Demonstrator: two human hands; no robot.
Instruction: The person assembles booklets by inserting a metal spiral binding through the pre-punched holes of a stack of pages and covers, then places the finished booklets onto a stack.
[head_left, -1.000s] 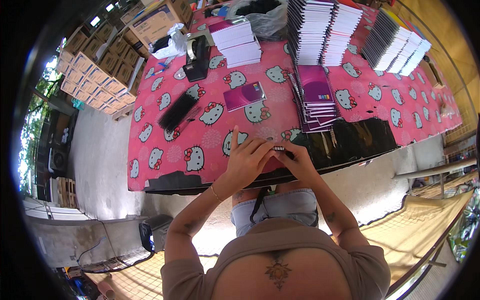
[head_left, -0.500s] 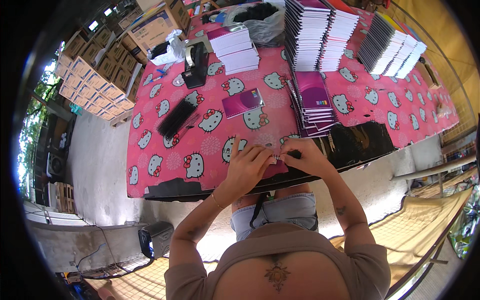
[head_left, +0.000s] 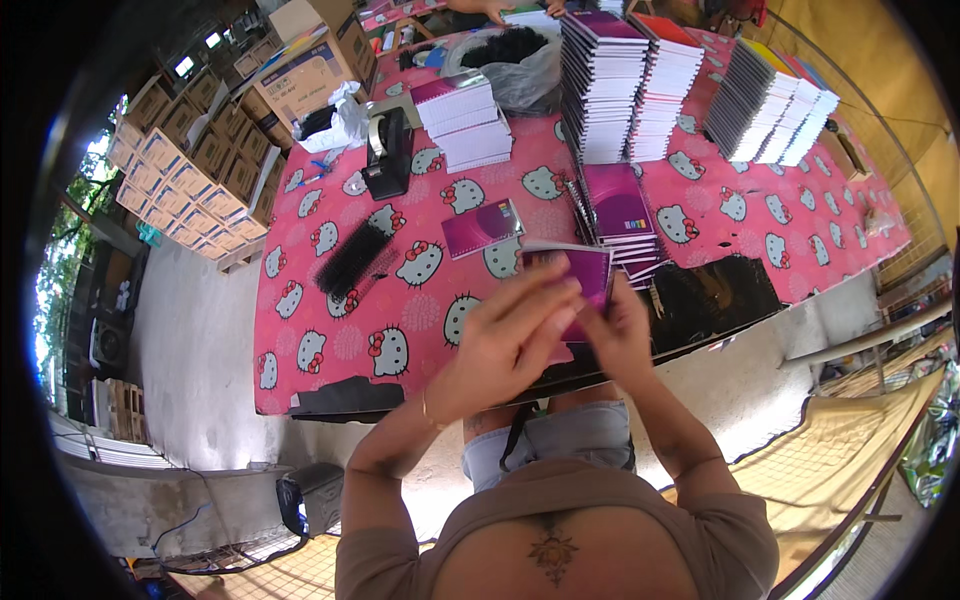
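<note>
Head view, looking down from above the person's chest: both hands are raised together in front of the body, above the near edge of a long surface (head_left: 330,350) covered in a pink cloth printed with white cartoon cats. The left hand (head_left: 505,340) and the right hand (head_left: 618,335) hold a purple notebook (head_left: 580,275) between them. The left fingers (head_left: 545,295) lie stretched out and close together across the notebook's near face; the right fingers are curled against its lower right side, and how tightly they pinch it cannot be told. The notebook is lifted clear of the cloth, just above the near edge.

Just beyond it lies a low stack of purple notebooks (head_left: 620,205). To the left, a single purple notebook (head_left: 482,228) lies flat, and further left a black comb-like strip (head_left: 350,258). A black tape dispenser (head_left: 388,150) stands near the far left, beside a small stack of white-edged notebooks (head_left: 465,122). Tall stacks of notebooks (head_left: 625,80) line the far side, with cardboard boxes (head_left: 190,165) piled off to the left.
</note>
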